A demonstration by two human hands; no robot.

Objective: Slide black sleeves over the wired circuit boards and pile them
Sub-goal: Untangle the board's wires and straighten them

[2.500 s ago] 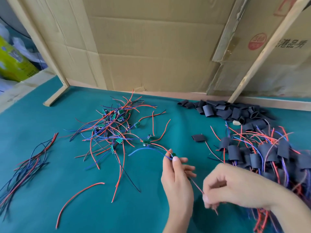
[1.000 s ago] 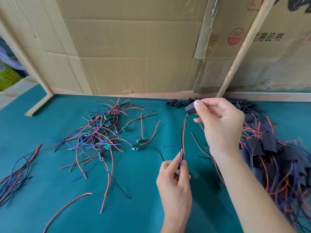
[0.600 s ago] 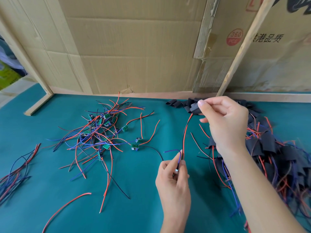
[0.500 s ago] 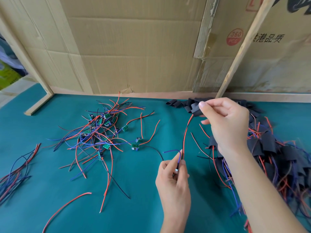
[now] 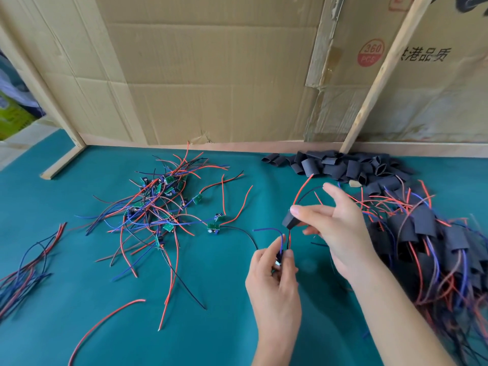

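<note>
While the left hand (image 5: pixel 273 276) pinches a board's wires (image 5: pixel 284 243) above the mat (image 5: pixel 224 326), the right hand (image 5: pixel 335 228) pinches a sleeve (image 5: pixel 289 221) threaded on them. Sleeve: black, flattened, tilted. Loose sleeves (image 5: pixel 343 166) heaped by the cardboard (image 5: pixel 211 75).

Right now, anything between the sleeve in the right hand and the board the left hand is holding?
Nothing visible. The black sleeve, pinched by the right hand, is threaded on the red and black wires just above the board the left hand pinches. Only bare wire lies between them.
</note>
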